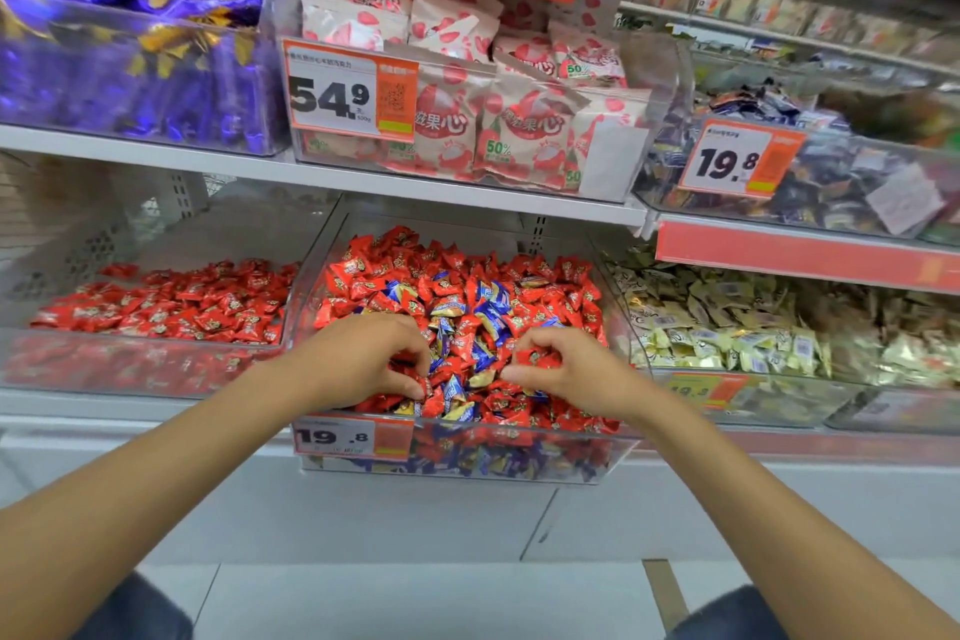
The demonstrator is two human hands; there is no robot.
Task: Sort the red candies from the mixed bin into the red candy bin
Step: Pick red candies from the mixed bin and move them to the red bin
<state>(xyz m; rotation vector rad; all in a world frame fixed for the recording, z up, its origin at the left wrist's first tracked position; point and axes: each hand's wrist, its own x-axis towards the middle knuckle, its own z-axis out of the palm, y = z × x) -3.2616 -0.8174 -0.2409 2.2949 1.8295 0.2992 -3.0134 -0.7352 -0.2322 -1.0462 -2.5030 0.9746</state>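
left hand [358,359]: fingers curled, pinching red candies [423,387] | right hand [566,372]: curled round red candies | both in mixed bin [597,457], centre frame | red candy bin [130,364] centre left

I read "54.9" on the price tag [349,91] of the upper bin [662,88], "50%" on its bags [498,148], and "19.8" on the upper right tag [740,160] and the tag [353,437] on the mixed bin [597,463].
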